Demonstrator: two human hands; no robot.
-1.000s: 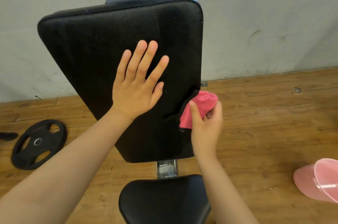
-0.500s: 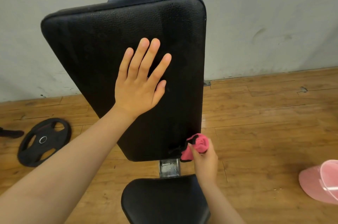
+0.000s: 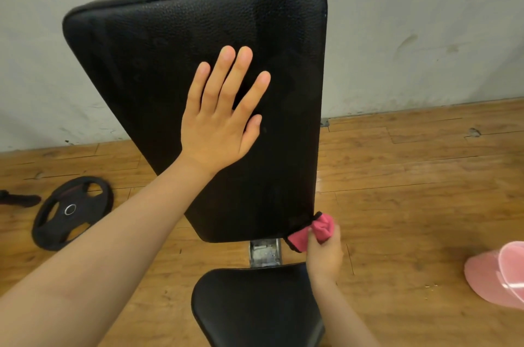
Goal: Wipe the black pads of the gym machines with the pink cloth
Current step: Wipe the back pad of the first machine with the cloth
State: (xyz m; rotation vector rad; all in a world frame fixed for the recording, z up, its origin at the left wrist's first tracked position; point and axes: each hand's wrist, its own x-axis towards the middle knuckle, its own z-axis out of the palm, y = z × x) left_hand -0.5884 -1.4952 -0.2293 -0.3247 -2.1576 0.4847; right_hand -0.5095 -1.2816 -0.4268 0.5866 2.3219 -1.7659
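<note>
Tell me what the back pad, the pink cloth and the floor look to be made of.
Back pad: black vinyl or faux leather by the look, pebbled grain, dull sheen.
Pink cloth: soft fabric, perhaps microfibre; it bunches in folds, dark edge trim.
Floor: wood or wood-look planks; grain, seams and slight gloss show.

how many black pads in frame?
2. The large black textured backrest pad stands in the centre, left hand flat on it. The smaller black seat pad sits below it, cut by the bottom edge. More may lie outside the view.
</note>
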